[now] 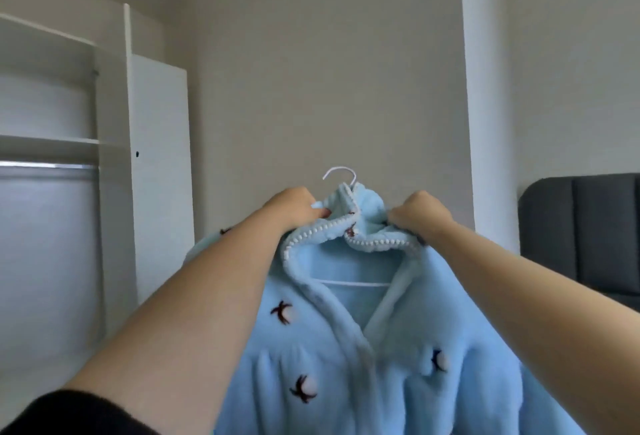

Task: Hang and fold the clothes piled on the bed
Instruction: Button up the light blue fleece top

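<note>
A light blue fleece top (381,348) with dark embroidered marks and a white-trimmed collar hangs on a white hanger (341,175), held up in front of me. The hanger's hook sticks up above the collar and its bar shows inside the open neck. My left hand (294,206) grips the left side of the collar. My right hand (419,213) grips the right side of the collar. Both arms reach forward, with a black sleeve at the lower left.
An open white wardrobe (114,157) stands at the left with shelves and a metal hanging rail (48,165). A plain wall fills the middle. A dark grey padded headboard (581,227) shows at the right edge.
</note>
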Available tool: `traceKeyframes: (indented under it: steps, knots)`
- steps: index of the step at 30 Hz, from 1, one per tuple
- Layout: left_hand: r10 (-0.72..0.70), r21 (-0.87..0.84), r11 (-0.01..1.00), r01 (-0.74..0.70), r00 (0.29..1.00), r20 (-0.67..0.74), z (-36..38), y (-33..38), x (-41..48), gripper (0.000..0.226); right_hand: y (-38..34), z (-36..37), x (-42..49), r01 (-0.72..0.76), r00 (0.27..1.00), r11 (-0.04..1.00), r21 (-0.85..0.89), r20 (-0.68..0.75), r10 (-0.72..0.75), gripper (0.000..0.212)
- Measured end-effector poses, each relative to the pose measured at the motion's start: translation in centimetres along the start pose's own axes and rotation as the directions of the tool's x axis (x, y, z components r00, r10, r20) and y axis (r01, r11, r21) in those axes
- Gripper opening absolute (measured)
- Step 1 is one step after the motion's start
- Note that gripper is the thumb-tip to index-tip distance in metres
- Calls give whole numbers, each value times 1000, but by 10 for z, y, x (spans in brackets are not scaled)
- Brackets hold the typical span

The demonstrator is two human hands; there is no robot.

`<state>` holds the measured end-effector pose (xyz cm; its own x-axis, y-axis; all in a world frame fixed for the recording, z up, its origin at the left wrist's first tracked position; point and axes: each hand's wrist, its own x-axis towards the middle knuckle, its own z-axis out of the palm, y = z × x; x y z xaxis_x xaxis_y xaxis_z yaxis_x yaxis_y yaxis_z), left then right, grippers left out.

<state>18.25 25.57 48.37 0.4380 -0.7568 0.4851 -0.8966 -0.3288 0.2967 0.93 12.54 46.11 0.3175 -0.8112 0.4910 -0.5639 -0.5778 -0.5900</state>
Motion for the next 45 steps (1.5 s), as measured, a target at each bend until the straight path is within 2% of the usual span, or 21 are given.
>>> traceKeyframes:
  steps: [2,6,9,12,17,19,21,23,24,26,27,28,30,32,35,37,41,43,45]
  knots:
    - [-71,-8,997,73,985,158,68,-28,-6,41,37,51,-8,-55,989,996,-75,134,64,17]
    - [-220,-64,962,264,894,389,203,-82,-26,44,109,151,-31,-141,934,968,-206,296,199,20]
    - [-309,-62,928,367,853,420,279,-108,-36,53,152,213,-45,-184,907,944,-274,322,270,12]
    - [-388,-33,893,448,806,447,334,-122,-41,54,179,255,-54,-303,838,910,-285,375,396,11]
    - [-479,6,844,537,749,458,402,-147,-52,46,217,311,-70,-502,723,835,-225,420,549,15]
    - [-514,48,817,574,689,511,423,-159,-55,40,229,330,-74,-565,692,811,-151,449,565,23]
    - [-503,54,810,584,644,577,435,-168,-50,29,235,339,-72,-552,725,831,-68,454,518,18]
    - [-454,-14,817,577,658,601,435,-170,-40,28,240,340,-69,-469,781,877,-105,415,467,21]
    - [-425,-69,818,571,680,598,431,-170,-36,32,243,339,-68,-405,780,895,-185,441,444,21]
    - [-387,-161,798,580,700,600,420,-165,-37,55,248,339,-68,-210,713,908,-363,578,396,27]
    - [-385,-143,795,590,672,632,412,-159,-39,67,249,339,-68,-135,666,907,-400,641,382,36]
    - [-377,-101,803,587,632,677,407,-152,-43,77,249,339,-68,-120,616,910,-397,689,382,44]
    - [-338,-19,844,536,558,758,402,-139,-49,84,245,337,-68,-180,548,919,-350,741,389,58]
    - [-281,23,890,454,509,813,400,-130,-53,77,240,333,-67,-279,475,907,-314,776,415,62]
    - [-247,82,929,361,442,862,403,-127,-55,46,240,324,-68,-333,409,907,-258,827,386,39]
    - [-255,77,919,387,433,865,403,-128,-55,34,242,320,-70,-352,432,920,-173,842,323,24]
    - [-250,33,892,452,431,867,401,-129,-58,22,246,310,-77,-447,460,894,27,864,204,11]
    - [-255,-13,859,512,451,855,400,-130,-60,19,246,305,-79,-383,429,922,54,894,126,5]
    - [-284,-130,741,659,483,828,400,-134,-61,19,244,301,-81,-231,374,973,9,924,80,4]
